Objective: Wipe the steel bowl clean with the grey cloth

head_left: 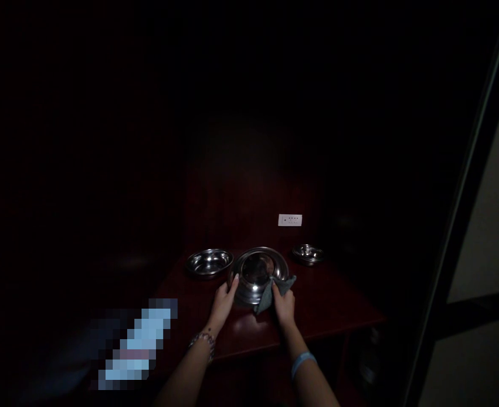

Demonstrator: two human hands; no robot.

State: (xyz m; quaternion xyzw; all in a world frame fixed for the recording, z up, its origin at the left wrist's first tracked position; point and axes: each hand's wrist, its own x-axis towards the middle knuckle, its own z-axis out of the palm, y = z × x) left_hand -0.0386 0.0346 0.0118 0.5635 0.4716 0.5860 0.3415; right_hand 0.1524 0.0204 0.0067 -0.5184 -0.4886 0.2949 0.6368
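Observation:
A shiny steel bowl (257,268) is held tilted above the dark red tabletop, its round inside facing me. My left hand (224,299) grips its left rim, thumb on the near face and the other fingers hidden behind. In my right hand (283,302) is a grey-green cloth (265,299), pinched against the bowl's lower right side. To the left of the held bowl sits a wide steel bowl (209,263) on the table. A smaller steel bowl (308,254), perhaps a stack, stands at the back right.
The dark red table (338,302) has its front edge just beyond my forearms. A white socket panel (290,220) is on the back wall. At lower left is a pixelated light-blue patch (139,345). A framed panel (478,237) rises at the right. Much of the room is dark.

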